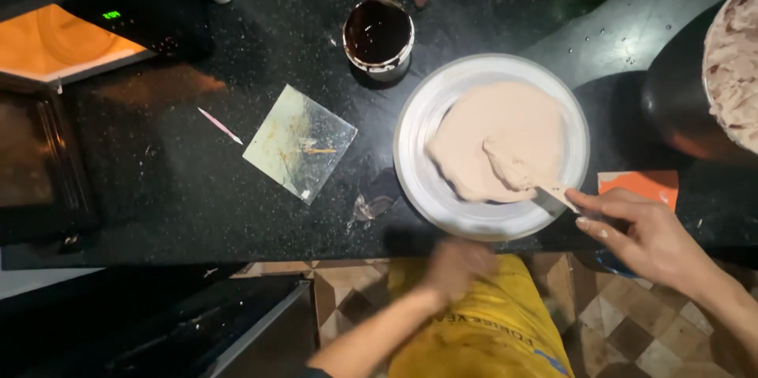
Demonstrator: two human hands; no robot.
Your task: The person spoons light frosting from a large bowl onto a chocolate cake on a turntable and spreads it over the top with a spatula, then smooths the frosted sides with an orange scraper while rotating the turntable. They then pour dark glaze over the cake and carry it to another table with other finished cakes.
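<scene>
The right hand (643, 236) pinches the spatula (545, 192), spreading pale cream (497, 141) on the round turntable (418, 165) right of centre. Hold the blade shallow. The left hand (458, 267) is blurred; its finger state cannot be told.

left hand (456, 267) motion-blurred, right bowl (730, 70) cut off by edge

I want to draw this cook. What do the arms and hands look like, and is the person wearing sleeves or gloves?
Both are bare: no gloves and no sleeves showing. The right hand has slim fingers with short, pale nails, and I see no ring or watch on it. The left hand is too blurred to show details. Close below the arms there is yellow cloth with some printing, perhaps an apron.
</scene>
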